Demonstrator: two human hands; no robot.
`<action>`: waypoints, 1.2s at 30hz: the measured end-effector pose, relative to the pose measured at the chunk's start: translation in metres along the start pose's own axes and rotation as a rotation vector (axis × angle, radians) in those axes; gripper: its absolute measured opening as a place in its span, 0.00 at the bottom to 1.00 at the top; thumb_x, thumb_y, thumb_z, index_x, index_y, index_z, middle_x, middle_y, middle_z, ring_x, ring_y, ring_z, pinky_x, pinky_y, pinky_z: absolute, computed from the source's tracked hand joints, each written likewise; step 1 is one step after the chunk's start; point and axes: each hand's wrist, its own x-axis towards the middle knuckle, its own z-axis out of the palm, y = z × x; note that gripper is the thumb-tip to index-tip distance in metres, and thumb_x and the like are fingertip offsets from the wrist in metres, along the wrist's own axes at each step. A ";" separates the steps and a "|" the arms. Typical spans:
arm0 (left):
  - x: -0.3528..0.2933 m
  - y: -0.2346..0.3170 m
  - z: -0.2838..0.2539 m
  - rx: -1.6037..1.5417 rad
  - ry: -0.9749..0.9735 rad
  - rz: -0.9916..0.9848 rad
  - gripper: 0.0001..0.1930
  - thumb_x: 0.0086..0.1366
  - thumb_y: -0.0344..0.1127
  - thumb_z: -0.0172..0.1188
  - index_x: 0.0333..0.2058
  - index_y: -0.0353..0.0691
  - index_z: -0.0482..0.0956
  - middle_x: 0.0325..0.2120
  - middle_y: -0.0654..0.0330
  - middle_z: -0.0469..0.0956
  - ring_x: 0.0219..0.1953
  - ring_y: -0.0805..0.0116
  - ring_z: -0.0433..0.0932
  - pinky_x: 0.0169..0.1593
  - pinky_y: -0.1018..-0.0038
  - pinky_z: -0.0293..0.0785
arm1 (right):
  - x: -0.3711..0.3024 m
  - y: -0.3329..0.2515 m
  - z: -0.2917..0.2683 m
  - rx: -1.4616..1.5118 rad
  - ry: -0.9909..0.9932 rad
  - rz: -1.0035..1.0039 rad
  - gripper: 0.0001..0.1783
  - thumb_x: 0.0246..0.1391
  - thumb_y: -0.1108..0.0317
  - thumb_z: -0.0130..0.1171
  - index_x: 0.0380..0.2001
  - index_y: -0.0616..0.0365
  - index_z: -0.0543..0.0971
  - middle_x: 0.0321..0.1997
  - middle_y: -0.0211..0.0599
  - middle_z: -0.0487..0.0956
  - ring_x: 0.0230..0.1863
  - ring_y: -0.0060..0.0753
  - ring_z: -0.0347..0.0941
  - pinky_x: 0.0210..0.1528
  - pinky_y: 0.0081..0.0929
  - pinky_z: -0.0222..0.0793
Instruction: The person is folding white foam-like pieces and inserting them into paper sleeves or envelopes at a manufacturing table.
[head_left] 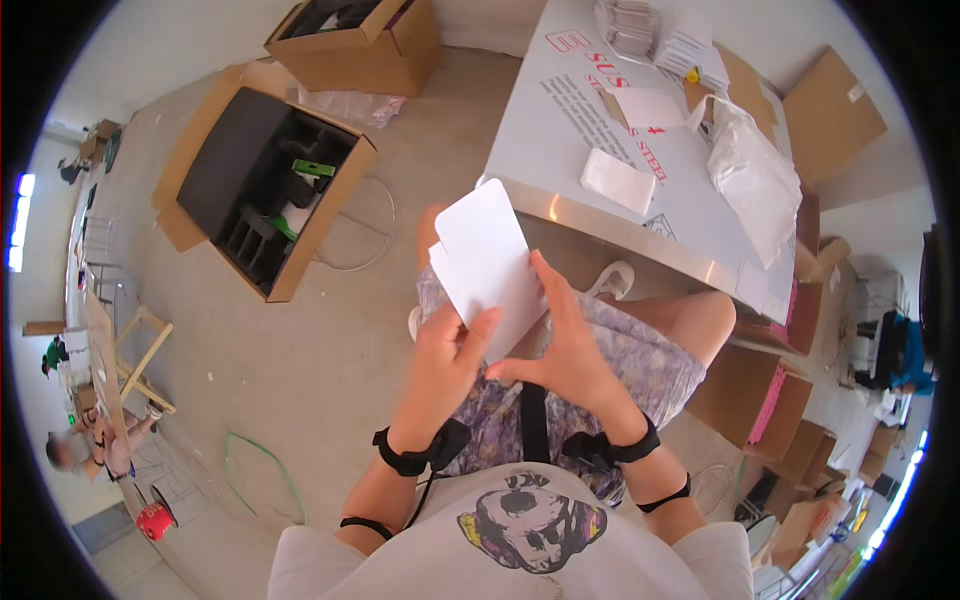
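Note:
I hold a flat white piece of card with rounded corners above my lap. My left hand grips its lower left edge, thumb on the front. My right hand holds the lower right edge, fingers spread along the side. Both hands are closed on the card. In front of me stands a white table with a metal edge. On it lie another flat white card, a folded white piece, a crumpled clear plastic bag and stacks of white card pieces.
An open cardboard box with dark foam inserts and green parts sits on the floor at left. Another open box stands behind it. More cardboard boxes stack up at right. A person sits far left by a red spool.

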 end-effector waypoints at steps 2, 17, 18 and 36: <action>-0.002 0.001 0.005 0.115 -0.108 0.168 0.14 0.67 0.36 0.61 0.45 0.32 0.78 0.37 0.58 0.80 0.35 0.74 0.78 0.35 0.77 0.75 | -0.008 0.004 0.003 -0.109 0.049 -0.027 0.66 0.34 0.56 0.81 0.70 0.63 0.50 0.70 0.52 0.58 0.71 0.50 0.55 0.68 0.43 0.57; 0.007 0.012 0.026 0.122 -0.249 0.456 0.61 0.38 0.41 0.78 0.68 0.35 0.50 0.53 0.48 0.68 0.58 0.49 0.67 0.58 0.59 0.65 | -0.064 0.017 -0.026 0.473 -0.139 0.235 0.58 0.39 0.65 0.78 0.70 0.59 0.53 0.72 0.44 0.58 0.73 0.41 0.51 0.72 0.40 0.47; 0.007 0.010 0.028 0.117 -0.260 0.456 0.61 0.38 0.41 0.78 0.68 0.35 0.50 0.53 0.48 0.68 0.58 0.49 0.67 0.58 0.59 0.65 | -0.067 0.017 -0.029 0.513 0.014 0.145 0.51 0.44 0.67 0.75 0.68 0.60 0.58 0.70 0.44 0.62 0.71 0.40 0.56 0.70 0.38 0.52; -0.015 -0.013 0.053 1.035 -0.158 0.684 0.53 0.40 0.36 0.72 0.64 0.25 0.56 0.54 0.47 0.67 0.54 0.51 0.68 0.54 0.57 0.61 | -0.044 0.009 -0.004 -0.037 0.405 0.273 0.17 0.47 0.73 0.66 0.39 0.61 0.72 0.39 0.44 0.77 0.41 0.44 0.76 0.43 0.37 0.72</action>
